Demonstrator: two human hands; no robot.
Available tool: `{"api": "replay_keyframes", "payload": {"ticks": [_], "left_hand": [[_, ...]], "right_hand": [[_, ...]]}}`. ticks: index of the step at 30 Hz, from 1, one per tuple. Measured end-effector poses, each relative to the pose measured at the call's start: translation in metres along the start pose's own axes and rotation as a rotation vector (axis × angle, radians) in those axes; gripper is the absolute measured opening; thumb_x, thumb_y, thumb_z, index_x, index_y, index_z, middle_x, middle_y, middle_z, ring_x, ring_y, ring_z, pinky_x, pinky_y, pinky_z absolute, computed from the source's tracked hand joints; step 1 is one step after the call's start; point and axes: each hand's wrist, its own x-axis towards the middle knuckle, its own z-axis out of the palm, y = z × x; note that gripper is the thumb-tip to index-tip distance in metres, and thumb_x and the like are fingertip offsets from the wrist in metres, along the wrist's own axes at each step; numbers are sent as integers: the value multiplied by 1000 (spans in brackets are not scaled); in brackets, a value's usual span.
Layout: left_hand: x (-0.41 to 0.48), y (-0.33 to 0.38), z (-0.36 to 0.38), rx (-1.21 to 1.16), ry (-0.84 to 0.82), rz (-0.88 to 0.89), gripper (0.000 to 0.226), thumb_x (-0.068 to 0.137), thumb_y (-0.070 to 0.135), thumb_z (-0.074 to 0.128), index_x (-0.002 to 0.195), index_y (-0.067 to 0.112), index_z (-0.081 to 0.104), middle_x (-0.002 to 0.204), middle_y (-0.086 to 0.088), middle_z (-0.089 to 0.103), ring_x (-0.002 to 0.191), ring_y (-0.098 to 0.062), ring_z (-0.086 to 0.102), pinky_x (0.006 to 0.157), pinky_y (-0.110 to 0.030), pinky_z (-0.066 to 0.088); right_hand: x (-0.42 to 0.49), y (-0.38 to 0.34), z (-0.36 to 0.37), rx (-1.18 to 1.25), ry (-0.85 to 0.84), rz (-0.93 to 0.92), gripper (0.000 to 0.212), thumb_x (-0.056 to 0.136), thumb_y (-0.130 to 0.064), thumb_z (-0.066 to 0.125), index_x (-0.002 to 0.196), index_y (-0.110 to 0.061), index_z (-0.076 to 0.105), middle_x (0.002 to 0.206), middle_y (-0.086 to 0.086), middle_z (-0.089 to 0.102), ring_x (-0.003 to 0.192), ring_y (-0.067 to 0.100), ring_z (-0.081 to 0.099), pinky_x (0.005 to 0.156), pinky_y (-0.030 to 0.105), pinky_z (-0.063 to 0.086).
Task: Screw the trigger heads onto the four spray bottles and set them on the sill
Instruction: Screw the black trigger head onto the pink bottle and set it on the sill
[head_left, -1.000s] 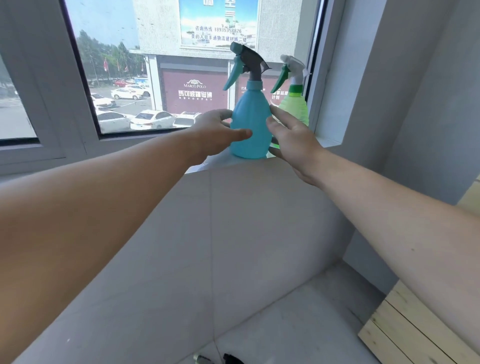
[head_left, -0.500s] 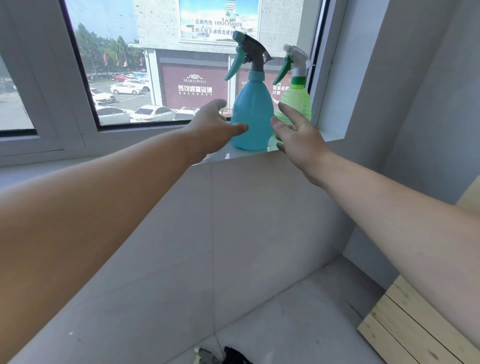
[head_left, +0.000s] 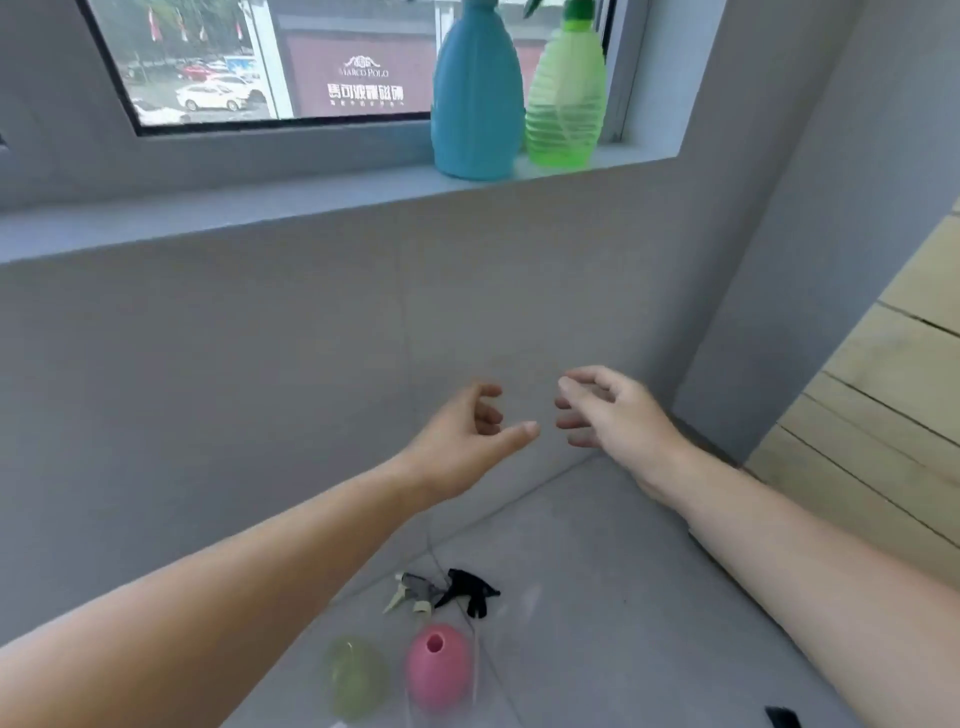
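Observation:
A blue spray bottle (head_left: 477, 104) and a green spray bottle (head_left: 566, 104) stand side by side on the window sill (head_left: 208, 213) at the right end; their trigger heads are cut off by the frame's top. On the floor below stand a pink bottle (head_left: 439, 666) and a pale yellow-green bottle (head_left: 356, 675), both open-necked. Behind them lie a grey trigger head (head_left: 415, 592) and a black trigger head (head_left: 470, 592). My left hand (head_left: 462, 441) and my right hand (head_left: 613, 415) hang in mid-air in front of the wall, fingers apart, holding nothing.
A grey tiled wall (head_left: 260, 364) runs under the sill down to the floor. Pale wooden boards (head_left: 883, 389) stand at the right. A small black object (head_left: 784, 717) lies at the bottom right of the floor.
Both hands have let go of the blue bottle on the sill and dropped down in front of the wall. The view has tilted down, bringing the floor bottles and loose trigger heads into sight.

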Motion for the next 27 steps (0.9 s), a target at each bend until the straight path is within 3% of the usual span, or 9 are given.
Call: {"api": "replay_keyframes", "payload": {"ticks": [2,6,8,11,14,18,22,27], "left_hand": [[-4,-49,16,22,-56,-166,76,92,47,72,153,18,37,142,-9,54,124,-19,55,101,-31,46],[-18,-135,46,79,-122,-383,90,88,42,78,158,13,29,152,-14,47,130,-24,53,103,-31,46],[-27,-166,58,156,-181,-404,101,79,46,85,157,15,29,146,-8,49,124,-24,56,99,-32,49],[-39,-199,72,294,-313,-391,118,65,51,92,159,22,27,159,-5,35,145,-24,41,118,-34,38],[-44,-218,79,311,-373,-361,130,59,48,95,163,28,19,164,2,27,148,-22,38,121,-37,39],[-54,-249,85,311,-336,-363,120,66,35,95,162,29,23,157,2,33,131,-15,50,112,-28,44],[-65,-278,92,262,-202,-342,103,72,23,92,157,25,34,151,8,40,138,-14,45,111,-19,33],[-73,-296,108,192,-58,-340,77,78,11,84,146,21,48,136,10,50,127,-15,55,95,-5,38]], "right_hand": [[-9,50,9,-32,-31,124,3,95,-27,64,95,-24,65,100,10,68,78,20,66,72,38,54],[-25,145,29,-129,-140,372,28,94,-24,66,118,-10,63,96,8,62,80,21,63,68,32,50],[-33,182,38,-183,-211,454,34,92,-25,68,121,-9,61,94,8,61,81,23,61,67,31,48],[-37,232,56,-248,-286,556,42,87,-35,73,121,-12,61,108,12,65,83,22,62,63,23,48],[-29,268,79,-253,-283,598,49,79,-44,78,118,-19,62,116,10,64,97,23,64,75,27,49],[-11,294,117,-279,-269,589,67,74,-48,82,129,-16,60,113,3,59,113,24,64,94,30,51],[6,308,147,-331,-237,539,75,73,-50,81,136,-18,56,133,11,57,117,24,62,98,31,50],[19,321,162,-447,-249,518,76,77,-52,77,140,-18,51,137,13,43,117,28,60,99,32,49]]}}
